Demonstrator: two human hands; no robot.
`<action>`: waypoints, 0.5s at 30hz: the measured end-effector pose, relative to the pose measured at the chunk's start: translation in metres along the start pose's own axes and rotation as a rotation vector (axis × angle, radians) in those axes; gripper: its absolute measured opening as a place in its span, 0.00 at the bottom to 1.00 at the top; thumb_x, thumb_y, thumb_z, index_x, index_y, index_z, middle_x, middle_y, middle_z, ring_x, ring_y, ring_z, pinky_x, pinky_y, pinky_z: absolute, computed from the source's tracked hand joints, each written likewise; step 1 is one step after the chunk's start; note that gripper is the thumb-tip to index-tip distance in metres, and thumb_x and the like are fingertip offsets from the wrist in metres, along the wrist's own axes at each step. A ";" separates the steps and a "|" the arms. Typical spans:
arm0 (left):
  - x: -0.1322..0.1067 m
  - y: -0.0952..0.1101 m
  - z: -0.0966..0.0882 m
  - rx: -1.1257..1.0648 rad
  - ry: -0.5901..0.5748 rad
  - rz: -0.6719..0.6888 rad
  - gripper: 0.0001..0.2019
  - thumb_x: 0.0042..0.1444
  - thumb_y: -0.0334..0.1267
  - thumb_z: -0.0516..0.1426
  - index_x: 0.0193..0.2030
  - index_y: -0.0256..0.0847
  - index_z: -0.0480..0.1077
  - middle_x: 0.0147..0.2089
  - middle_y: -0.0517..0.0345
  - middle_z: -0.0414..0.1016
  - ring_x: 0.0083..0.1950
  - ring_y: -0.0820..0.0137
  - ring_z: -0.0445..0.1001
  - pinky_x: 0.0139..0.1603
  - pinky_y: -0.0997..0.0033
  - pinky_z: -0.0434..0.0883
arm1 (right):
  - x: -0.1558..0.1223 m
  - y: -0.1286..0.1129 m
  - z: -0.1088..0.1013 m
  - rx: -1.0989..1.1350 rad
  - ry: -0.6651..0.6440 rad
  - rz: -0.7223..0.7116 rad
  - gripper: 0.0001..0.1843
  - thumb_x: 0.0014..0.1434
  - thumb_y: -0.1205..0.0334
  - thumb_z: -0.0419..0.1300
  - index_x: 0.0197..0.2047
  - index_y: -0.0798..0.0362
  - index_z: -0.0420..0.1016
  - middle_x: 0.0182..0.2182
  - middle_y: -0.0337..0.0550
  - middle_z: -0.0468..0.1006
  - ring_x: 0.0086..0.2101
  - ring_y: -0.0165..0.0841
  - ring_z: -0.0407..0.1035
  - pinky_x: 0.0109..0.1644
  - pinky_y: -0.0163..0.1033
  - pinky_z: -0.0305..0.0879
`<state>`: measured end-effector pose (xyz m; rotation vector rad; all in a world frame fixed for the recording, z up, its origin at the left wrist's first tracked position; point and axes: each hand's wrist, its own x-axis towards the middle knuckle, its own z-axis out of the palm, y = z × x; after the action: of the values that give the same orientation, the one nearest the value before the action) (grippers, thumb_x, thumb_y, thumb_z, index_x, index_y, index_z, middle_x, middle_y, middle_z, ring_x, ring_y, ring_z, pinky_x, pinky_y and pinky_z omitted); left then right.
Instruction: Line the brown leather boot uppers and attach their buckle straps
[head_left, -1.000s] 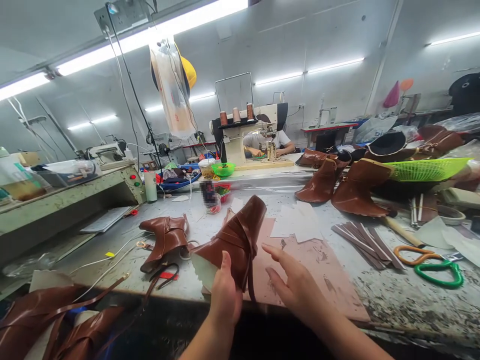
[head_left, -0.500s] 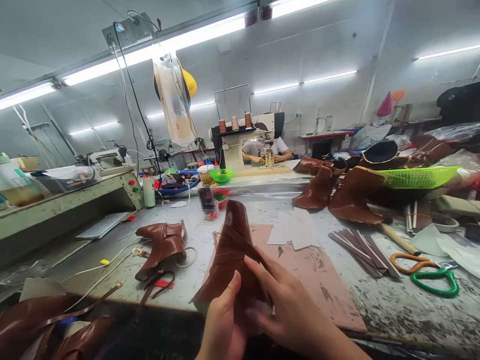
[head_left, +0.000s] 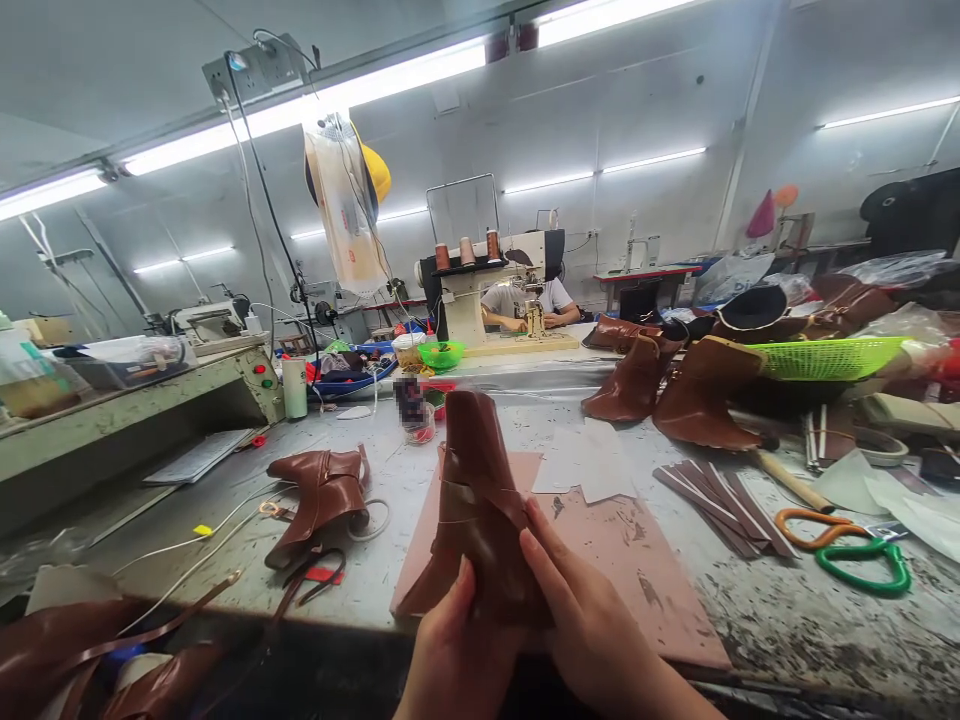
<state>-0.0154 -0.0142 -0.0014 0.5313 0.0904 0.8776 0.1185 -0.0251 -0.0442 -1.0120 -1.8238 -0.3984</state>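
On your right, stained grey tabletop [head_left: 862, 640]: metal scissors [head_left: 862, 549], orange and green handle loops. Behind them, lime-green mesh plastic basket [head_left: 832, 359]. Ahead of you: cream sewing machine [head_left: 465, 312], three brownish thread spools [head_left: 467, 252] above.

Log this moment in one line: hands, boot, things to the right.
left hand: gripping brown boot; right hand: against same boot; boot: shaft up, over pink sheet; farther right: brown strips, scissors

Wearer's hands [head_left: 600, 620]: two. Held boot [head_left: 480, 500]: one. Thread spools [head_left: 467, 252]: three.
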 end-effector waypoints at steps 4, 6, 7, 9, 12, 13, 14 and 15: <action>0.004 -0.008 -0.004 -0.017 -0.129 0.019 0.17 0.61 0.37 0.45 0.49 0.43 0.72 0.56 0.61 0.68 0.57 0.73 0.65 0.64 0.75 0.52 | -0.006 -0.008 0.016 0.117 0.077 0.085 0.38 0.56 0.77 0.47 0.66 0.50 0.38 0.64 0.47 0.43 0.58 0.41 0.53 0.55 0.47 0.63; 0.006 -0.009 -0.005 -0.010 -0.129 0.020 0.17 0.60 0.39 0.46 0.50 0.44 0.72 0.57 0.62 0.67 0.59 0.72 0.63 0.64 0.76 0.50 | -0.009 -0.009 0.023 0.170 0.096 0.133 0.38 0.56 0.76 0.48 0.66 0.48 0.38 0.63 0.45 0.47 0.58 0.41 0.55 0.55 0.47 0.64; 0.006 -0.009 -0.007 -0.011 -0.116 0.028 0.17 0.59 0.40 0.47 0.49 0.44 0.72 0.57 0.62 0.67 0.60 0.72 0.62 0.64 0.75 0.49 | -0.009 -0.008 0.025 0.185 0.103 0.151 0.38 0.56 0.75 0.48 0.66 0.47 0.38 0.63 0.45 0.49 0.57 0.41 0.56 0.54 0.47 0.65; 0.007 -0.007 -0.009 -0.012 -0.058 0.045 0.16 0.58 0.40 0.48 0.48 0.44 0.73 0.55 0.60 0.69 0.60 0.70 0.62 0.64 0.73 0.51 | -0.008 -0.007 0.024 0.166 0.109 0.161 0.38 0.56 0.75 0.48 0.66 0.47 0.38 0.63 0.47 0.51 0.57 0.41 0.58 0.52 0.48 0.68; 0.006 -0.005 -0.014 0.022 0.142 0.031 0.14 0.59 0.37 0.50 0.45 0.40 0.74 0.51 0.53 0.73 0.59 0.64 0.63 0.64 0.65 0.54 | 0.000 -0.004 0.013 -0.061 0.107 0.167 0.33 0.55 0.74 0.49 0.64 0.48 0.50 0.61 0.52 0.55 0.55 0.46 0.60 0.48 0.52 0.69; 0.005 -0.005 -0.015 0.037 0.237 0.021 0.13 0.59 0.35 0.50 0.44 0.38 0.75 0.49 0.50 0.74 0.58 0.63 0.64 0.63 0.63 0.56 | 0.003 -0.004 0.008 -0.154 0.100 0.147 0.31 0.55 0.74 0.49 0.62 0.49 0.54 0.59 0.53 0.59 0.54 0.47 0.62 0.47 0.53 0.69; 0.005 -0.007 -0.015 0.049 0.336 0.017 0.13 0.59 0.34 0.51 0.42 0.35 0.76 0.47 0.48 0.75 0.57 0.62 0.66 0.62 0.63 0.57 | 0.006 -0.004 0.004 -0.223 0.088 0.109 0.30 0.55 0.73 0.50 0.61 0.50 0.58 0.57 0.54 0.64 0.52 0.48 0.64 0.46 0.53 0.69; 0.004 -0.009 -0.014 0.055 0.431 0.025 0.12 0.59 0.32 0.51 0.40 0.34 0.76 0.46 0.47 0.76 0.56 0.62 0.67 0.62 0.64 0.59 | 0.008 -0.005 0.001 -0.256 0.069 0.062 0.28 0.56 0.72 0.51 0.60 0.51 0.59 0.53 0.54 0.69 0.50 0.47 0.66 0.46 0.52 0.69</action>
<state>-0.0109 -0.0098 -0.0172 0.3881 0.5024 1.0057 0.1123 -0.0240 -0.0367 -1.2106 -1.7044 -0.6333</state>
